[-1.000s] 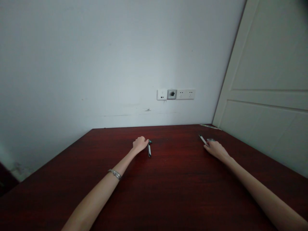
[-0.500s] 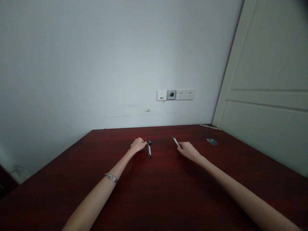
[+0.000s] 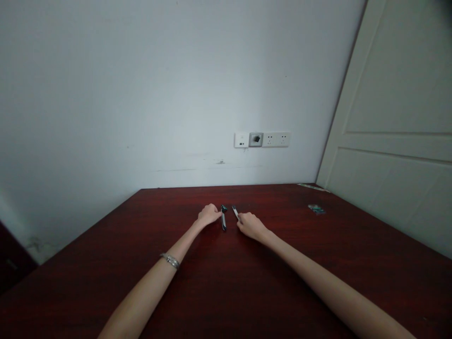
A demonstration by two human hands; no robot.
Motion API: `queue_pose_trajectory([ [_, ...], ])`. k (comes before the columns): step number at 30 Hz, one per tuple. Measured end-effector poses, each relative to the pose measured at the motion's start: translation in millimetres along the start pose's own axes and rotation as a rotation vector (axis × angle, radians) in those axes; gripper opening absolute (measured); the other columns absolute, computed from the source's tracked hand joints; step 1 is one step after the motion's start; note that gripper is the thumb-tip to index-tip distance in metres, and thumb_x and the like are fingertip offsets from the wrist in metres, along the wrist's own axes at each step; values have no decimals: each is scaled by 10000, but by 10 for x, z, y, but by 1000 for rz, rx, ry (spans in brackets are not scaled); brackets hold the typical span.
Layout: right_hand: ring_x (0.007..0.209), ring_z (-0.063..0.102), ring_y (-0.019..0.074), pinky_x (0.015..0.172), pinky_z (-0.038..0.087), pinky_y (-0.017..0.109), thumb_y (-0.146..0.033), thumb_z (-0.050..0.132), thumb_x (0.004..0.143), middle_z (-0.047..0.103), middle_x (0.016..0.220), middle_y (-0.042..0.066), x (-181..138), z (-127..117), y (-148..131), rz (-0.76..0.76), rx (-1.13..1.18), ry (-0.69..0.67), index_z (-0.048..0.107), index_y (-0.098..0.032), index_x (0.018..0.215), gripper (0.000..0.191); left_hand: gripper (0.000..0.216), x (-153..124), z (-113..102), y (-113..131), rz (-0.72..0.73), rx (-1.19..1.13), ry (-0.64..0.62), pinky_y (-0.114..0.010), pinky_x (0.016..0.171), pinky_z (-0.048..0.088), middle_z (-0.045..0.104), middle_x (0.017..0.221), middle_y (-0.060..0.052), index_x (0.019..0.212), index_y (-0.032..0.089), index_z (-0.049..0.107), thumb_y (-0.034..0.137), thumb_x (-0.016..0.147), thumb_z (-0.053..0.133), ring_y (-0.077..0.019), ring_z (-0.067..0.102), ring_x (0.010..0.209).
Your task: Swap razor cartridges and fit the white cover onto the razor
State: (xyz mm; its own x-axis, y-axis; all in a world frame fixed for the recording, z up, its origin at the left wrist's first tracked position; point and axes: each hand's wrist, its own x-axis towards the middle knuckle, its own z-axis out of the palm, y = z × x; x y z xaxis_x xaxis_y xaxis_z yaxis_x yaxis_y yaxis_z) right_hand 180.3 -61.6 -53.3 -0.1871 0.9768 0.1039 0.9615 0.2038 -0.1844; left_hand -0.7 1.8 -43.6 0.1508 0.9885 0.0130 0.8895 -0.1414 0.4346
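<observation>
My left hand [image 3: 209,214], a bracelet on its wrist, is closed at the left side of a razor [image 3: 223,221]. Thumb and fingertips meet the razor's pale handle near its dark head; part of the grip is hidden. Just to the right, my right hand [image 3: 251,226] pinches the lower end of a slim whitish stick with a dark tip [image 3: 235,212]. That stick leans up and to the left, its tip a short gap away from the razor. Its exact kind is too small to tell.
Both arms reach over a dark red wooden table [image 3: 212,292]. A small clear packet with dark-green contents [image 3: 316,209] lies at the right. A thin pale strip [image 3: 313,187] lies at the back right corner. Behind are a wall with sockets [image 3: 276,139] and a pale panelled door [image 3: 395,141].
My right hand has moved left with the slim stick, bringing it close beside the razor. My left hand stays at the razor. The whole view has shifted slightly.
</observation>
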Motion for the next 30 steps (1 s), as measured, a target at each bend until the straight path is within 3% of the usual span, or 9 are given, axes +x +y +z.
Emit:
queue_pose_trajectory([
  [15, 858, 633, 293, 674, 456, 336, -256, 368, 827, 639, 933, 182, -13, 78, -27, -22, -41, 16, 612, -115, 930, 301, 249, -15, 114, 62, 30, 59, -15, -252, 600, 416, 679, 808, -82, 690, 181, 673, 381, 718, 529, -204, 625, 749],
  [22, 865, 633, 277, 698, 454, 337, -369, 334, 872, 651, 933, 162, -48, 12, 11, -36, -33, 25, 615, -147, 943, 365, 253, -28, 131, 93, 17, 69, 6, -267, 631, 428, 679, 844, -96, 708, 180, 674, 378, 726, 518, -229, 629, 815],
  [26, 914, 617, 248, 731, 454, 324, -400, 368, 865, 647, 1002, 112, -51, -87, 235, -83, -25, 111, 593, -196, 1061, 361, 268, -18, 139, 92, 31, 66, 4, -276, 621, 423, 677, 829, -86, 672, 187, 660, 403, 732, 512, -234, 629, 795],
  [30, 932, 595, 221, 749, 461, 311, -426, 423, 840, 621, 1074, 89, -28, -246, 807, -51, 4, 282, 559, -207, 1151, 404, 327, 18, 91, 42, 9, 39, 19, -271, 602, 411, 674, 797, -82, 660, 183, 649, 459, 746, 497, -223, 627, 756],
])
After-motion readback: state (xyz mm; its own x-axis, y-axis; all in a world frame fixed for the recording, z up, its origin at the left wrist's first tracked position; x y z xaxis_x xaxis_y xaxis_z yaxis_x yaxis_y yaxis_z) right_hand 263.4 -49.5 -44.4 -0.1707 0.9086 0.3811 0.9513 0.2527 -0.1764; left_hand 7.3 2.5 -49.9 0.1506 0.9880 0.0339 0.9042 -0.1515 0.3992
